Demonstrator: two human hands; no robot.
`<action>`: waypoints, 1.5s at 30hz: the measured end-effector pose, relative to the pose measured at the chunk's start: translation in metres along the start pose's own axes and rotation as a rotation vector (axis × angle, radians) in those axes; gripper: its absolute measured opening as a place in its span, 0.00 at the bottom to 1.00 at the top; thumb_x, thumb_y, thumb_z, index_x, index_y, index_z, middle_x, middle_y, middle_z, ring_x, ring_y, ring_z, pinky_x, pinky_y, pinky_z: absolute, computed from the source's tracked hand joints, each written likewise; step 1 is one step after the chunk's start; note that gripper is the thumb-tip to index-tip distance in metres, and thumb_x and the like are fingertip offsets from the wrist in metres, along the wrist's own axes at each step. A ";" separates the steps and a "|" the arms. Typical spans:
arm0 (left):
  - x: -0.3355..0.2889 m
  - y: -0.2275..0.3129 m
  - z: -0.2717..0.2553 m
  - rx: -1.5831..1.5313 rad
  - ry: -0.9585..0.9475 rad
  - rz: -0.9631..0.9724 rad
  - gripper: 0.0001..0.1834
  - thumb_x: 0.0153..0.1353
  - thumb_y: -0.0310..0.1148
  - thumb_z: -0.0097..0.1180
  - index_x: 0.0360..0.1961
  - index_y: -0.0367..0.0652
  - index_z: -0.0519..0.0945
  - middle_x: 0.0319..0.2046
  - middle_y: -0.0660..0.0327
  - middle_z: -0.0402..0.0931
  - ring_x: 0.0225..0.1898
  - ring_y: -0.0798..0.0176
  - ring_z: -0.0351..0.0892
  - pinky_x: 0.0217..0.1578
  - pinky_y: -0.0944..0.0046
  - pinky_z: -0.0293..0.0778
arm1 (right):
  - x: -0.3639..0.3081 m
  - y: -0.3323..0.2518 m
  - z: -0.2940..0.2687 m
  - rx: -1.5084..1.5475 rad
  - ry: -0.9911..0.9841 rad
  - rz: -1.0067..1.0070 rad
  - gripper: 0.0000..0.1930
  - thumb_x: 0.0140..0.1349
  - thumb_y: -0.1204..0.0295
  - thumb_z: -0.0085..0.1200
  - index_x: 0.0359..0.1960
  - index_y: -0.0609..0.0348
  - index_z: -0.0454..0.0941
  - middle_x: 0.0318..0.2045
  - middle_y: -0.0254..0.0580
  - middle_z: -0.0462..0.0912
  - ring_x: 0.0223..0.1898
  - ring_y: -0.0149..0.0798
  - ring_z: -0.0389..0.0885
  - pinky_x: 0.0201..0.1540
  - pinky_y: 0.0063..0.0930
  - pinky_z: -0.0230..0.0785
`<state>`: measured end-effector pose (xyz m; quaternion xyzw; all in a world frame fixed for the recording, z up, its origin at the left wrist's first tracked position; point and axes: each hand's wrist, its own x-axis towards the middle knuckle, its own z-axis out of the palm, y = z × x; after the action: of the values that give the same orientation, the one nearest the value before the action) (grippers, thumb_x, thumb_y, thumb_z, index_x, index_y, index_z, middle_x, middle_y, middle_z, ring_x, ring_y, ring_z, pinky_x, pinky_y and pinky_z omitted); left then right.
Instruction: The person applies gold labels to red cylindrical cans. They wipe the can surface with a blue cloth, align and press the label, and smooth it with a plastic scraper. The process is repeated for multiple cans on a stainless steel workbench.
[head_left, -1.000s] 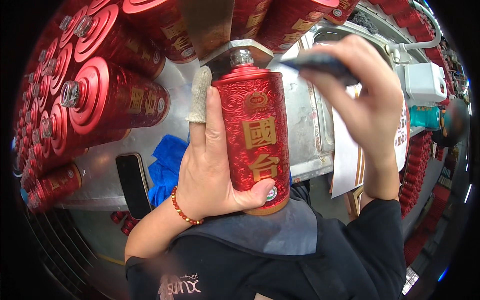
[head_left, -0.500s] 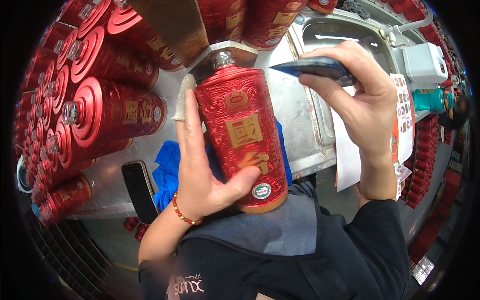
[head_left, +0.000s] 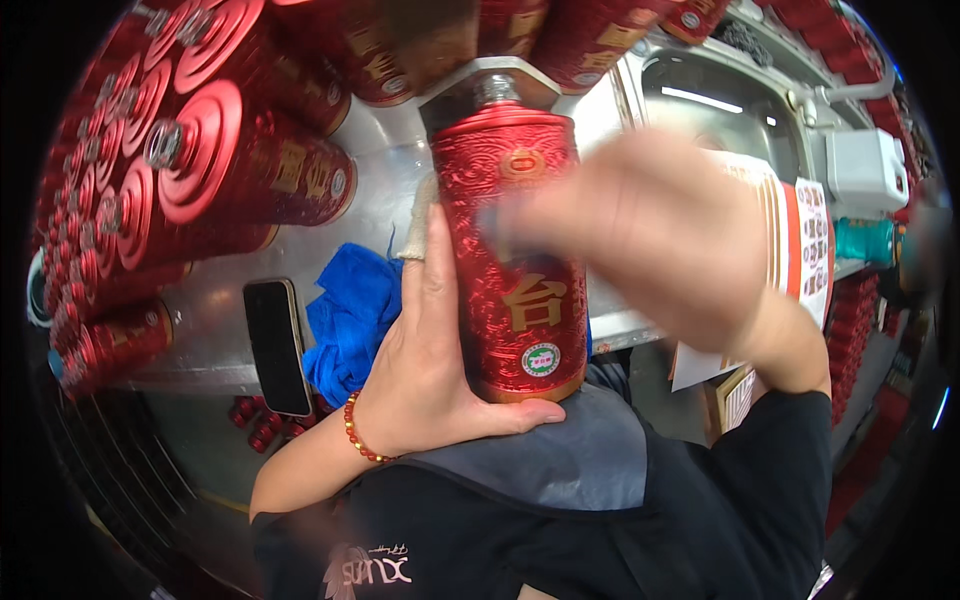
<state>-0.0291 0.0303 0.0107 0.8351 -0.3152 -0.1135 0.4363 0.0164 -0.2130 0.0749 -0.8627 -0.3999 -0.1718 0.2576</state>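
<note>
A large red embossed bottle (head_left: 520,340) with a bare clear glass neck, gold markings and a round green-white sticker stands tilted in front of me. My left hand (head_left: 425,350) steadies it from the left side, thumb along its base, a pale cloth cover (head_left: 422,225) on one finger. Across the bottle's front passes my right hand (head_left: 660,240), smeared by motion. A dark blue flat thing (head_left: 497,222) shows at its fingertips, against the bottle's upper front, blurred too; its kind is unclear. The bottle's neck lies at a notched metal block (head_left: 437,100).
Many similar red bottles (head_left: 230,160) crowd the left and far side. A blue cloth (head_left: 350,310) and a black phone (head_left: 276,345) lie left of my hand. To the right are a metal sink (head_left: 715,90), a white jug (head_left: 865,170) and sticker sheets (head_left: 812,240).
My right hand has moved left and down with the dark blue thing, from beside the bottle onto its front. My left thumb has slid from the bottle's face to its base.
</note>
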 end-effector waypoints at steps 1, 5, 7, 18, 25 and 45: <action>0.004 -0.003 0.001 -0.007 -0.003 0.016 0.87 0.34 0.60 0.85 0.77 0.23 0.34 0.77 0.31 0.38 0.79 0.30 0.42 0.75 0.43 0.45 | -0.010 -0.015 0.005 0.007 -0.020 -0.046 0.20 0.43 0.78 0.65 0.43 0.57 0.88 0.31 0.34 0.84 0.32 0.39 0.84 0.33 0.31 0.79; 0.005 -0.006 0.009 -0.041 0.100 0.024 0.84 0.35 0.57 0.84 0.77 0.23 0.38 0.76 0.32 0.44 0.72 0.32 0.56 0.72 0.43 0.53 | -0.004 -0.030 -0.010 0.188 -0.211 0.050 0.20 0.45 0.78 0.65 0.44 0.58 0.89 0.31 0.34 0.84 0.31 0.35 0.84 0.34 0.27 0.80; 0.000 -0.006 0.015 -0.069 0.165 0.033 0.83 0.35 0.57 0.84 0.77 0.24 0.38 0.76 0.32 0.45 0.73 0.33 0.55 0.73 0.45 0.53 | 0.007 -0.004 -0.007 0.124 -0.154 0.075 0.20 0.45 0.78 0.66 0.45 0.58 0.89 0.31 0.35 0.84 0.31 0.35 0.84 0.34 0.25 0.79; 0.006 -0.013 0.018 -0.101 0.180 0.111 0.88 0.30 0.59 0.86 0.78 0.26 0.35 0.77 0.35 0.44 0.73 0.35 0.55 0.72 0.45 0.55 | 0.008 0.016 -0.014 -0.010 0.000 0.192 0.18 0.50 0.86 0.63 0.44 0.62 0.88 0.38 0.38 0.89 0.34 0.34 0.84 0.37 0.25 0.74; 0.004 -0.020 0.017 -0.117 0.148 0.141 0.95 0.23 0.66 0.85 0.78 0.27 0.31 0.78 0.36 0.41 0.75 0.38 0.54 0.74 0.46 0.52 | -0.042 -0.041 -0.006 0.379 -0.282 0.169 0.18 0.43 0.79 0.67 0.40 0.59 0.90 0.33 0.37 0.87 0.34 0.37 0.85 0.36 0.31 0.77; 0.078 -0.035 -0.010 -1.303 0.171 -0.367 0.26 0.76 0.55 0.50 0.55 0.43 0.81 0.49 0.60 0.86 0.52 0.66 0.84 0.58 0.60 0.77 | -0.035 -0.053 0.013 0.322 -0.156 0.100 0.14 0.50 0.77 0.67 0.41 0.53 0.88 0.29 0.36 0.82 0.33 0.41 0.83 0.37 0.32 0.76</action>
<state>0.0512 0.0030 -0.0050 0.4478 -0.0002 -0.2859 0.8472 -0.0457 -0.1971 0.0627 -0.8398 -0.3977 -0.0250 0.3688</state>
